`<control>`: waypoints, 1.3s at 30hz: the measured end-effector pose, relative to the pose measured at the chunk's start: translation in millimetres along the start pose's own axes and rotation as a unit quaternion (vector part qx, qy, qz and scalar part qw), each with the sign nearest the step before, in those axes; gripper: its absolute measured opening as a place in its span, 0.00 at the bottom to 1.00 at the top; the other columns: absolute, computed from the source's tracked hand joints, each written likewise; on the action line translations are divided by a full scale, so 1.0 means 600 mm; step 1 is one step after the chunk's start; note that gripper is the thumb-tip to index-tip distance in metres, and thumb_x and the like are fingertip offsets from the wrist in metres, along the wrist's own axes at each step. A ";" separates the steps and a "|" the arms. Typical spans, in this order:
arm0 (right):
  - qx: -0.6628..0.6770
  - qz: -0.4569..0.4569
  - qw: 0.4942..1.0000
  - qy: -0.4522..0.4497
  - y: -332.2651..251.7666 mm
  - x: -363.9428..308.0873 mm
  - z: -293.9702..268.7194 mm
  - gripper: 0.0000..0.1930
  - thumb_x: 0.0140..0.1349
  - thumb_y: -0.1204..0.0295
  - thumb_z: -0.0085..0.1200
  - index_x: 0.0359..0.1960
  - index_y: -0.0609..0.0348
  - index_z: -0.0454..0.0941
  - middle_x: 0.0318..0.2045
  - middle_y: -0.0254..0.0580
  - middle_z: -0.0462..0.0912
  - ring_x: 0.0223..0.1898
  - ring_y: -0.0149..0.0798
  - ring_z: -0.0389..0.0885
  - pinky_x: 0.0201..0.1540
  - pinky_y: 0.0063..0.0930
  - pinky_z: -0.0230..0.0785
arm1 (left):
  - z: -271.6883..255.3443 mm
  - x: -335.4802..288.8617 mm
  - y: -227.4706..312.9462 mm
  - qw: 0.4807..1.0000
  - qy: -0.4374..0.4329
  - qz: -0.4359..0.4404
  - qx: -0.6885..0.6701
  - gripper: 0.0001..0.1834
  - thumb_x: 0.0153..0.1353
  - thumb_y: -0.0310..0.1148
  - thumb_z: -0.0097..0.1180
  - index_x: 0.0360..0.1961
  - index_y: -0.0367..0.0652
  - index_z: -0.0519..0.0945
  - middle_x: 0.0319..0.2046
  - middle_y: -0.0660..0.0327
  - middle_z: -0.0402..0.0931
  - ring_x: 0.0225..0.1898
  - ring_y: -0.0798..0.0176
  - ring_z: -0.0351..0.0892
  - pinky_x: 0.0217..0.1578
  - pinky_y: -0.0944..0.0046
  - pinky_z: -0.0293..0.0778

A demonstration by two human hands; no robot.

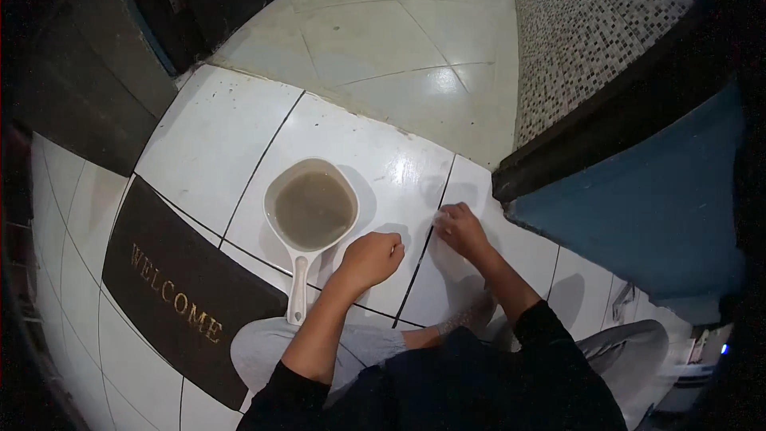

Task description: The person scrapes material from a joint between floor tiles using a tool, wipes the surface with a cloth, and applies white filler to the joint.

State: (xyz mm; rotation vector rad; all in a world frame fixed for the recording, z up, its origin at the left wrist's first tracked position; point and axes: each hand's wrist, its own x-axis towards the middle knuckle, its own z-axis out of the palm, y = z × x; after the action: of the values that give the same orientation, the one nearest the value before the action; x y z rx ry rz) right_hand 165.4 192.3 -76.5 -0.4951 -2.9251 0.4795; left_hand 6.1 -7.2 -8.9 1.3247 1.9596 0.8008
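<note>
So, biggest stuff first: the white tile floor runs all around the dipper, with dark lines between the tiles, and beyond the dipper's far side it meets a duller, stained patch of floor with a bit of shine on it. Off to the right of the dipper, and farther back, there's a wall done in tiny mosaic squares, and well to its right a big blue panel. Left of the dipper and a bit closer to the person is a dark doormat with gold lettering. On the near side of the dipper you get the person's grey trousers, legs bent, plus black sleeves. The dipper itself is a pale round one sitting upright on the white tiles, its handle pointing back at the person, and it's holding murky greyish water. The left hand is just right of the dipper's handle, fingers curled into a loose fist; can't tell if anything's tucked inside. The right hand is down low over the tiles farther right of the dipper, fingers bent, with something pale at the tips, too blurry to name, and I can't tell whether they're gripping it.
</note>
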 end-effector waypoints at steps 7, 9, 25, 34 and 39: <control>-0.020 -0.044 0.999 0.007 -0.001 0.005 -0.005 0.05 0.46 0.73 0.54 0.27 0.57 0.78 0.40 0.47 0.77 0.41 0.49 0.73 0.46 0.39 0.69 | 0.000 0.001 -0.001 1.000 0.010 0.013 0.025 0.14 0.59 0.38 0.47 0.27 0.38 0.78 0.22 0.48 0.75 0.28 0.43 0.75 0.32 0.48 0.69; -0.014 -0.031 0.999 0.017 -0.017 0.008 -0.015 0.05 0.46 0.74 0.54 0.27 0.57 0.78 0.39 0.46 0.77 0.39 0.49 0.73 0.45 0.40 0.69 | 0.005 0.002 -0.001 1.000 0.002 0.017 0.019 0.14 0.59 0.38 0.47 0.27 0.38 0.78 0.23 0.48 0.75 0.28 0.43 0.75 0.32 0.47 0.69; -0.046 -0.001 0.998 0.033 0.054 0.056 -0.028 0.04 0.47 0.72 0.55 0.25 0.57 0.78 0.33 0.45 0.77 0.37 0.47 0.72 0.46 0.36 0.66 | -0.003 0.002 0.007 0.998 -0.036 -0.004 0.050 0.14 0.59 0.38 0.47 0.29 0.39 0.78 0.24 0.47 0.76 0.30 0.43 0.76 0.34 0.47 0.70; -0.043 -0.030 0.998 -0.026 0.018 0.017 -0.002 0.04 0.46 0.74 0.55 0.25 0.57 0.77 0.32 0.42 0.77 0.34 0.46 0.72 0.42 0.36 0.68 | -0.001 -0.001 0.003 0.997 -0.051 -0.013 0.049 0.14 0.59 0.39 0.47 0.30 0.39 0.78 0.25 0.47 0.77 0.30 0.43 0.76 0.34 0.47 0.70; -0.134 -0.047 0.990 0.001 0.137 0.126 -0.027 0.03 0.44 0.74 0.55 0.23 0.58 0.77 0.31 0.46 0.77 0.34 0.49 0.74 0.39 0.39 0.69 | -0.003 0.005 0.008 0.998 -0.051 -0.011 0.047 0.14 0.59 0.38 0.47 0.30 0.39 0.78 0.26 0.47 0.77 0.31 0.43 0.76 0.35 0.47 0.71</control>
State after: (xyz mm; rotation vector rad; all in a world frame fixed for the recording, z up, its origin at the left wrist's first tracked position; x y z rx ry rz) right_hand 121.9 296.3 -82.7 -0.3831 -3.0085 0.0716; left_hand 6.7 -3.2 -4.4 1.3685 1.9496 0.6249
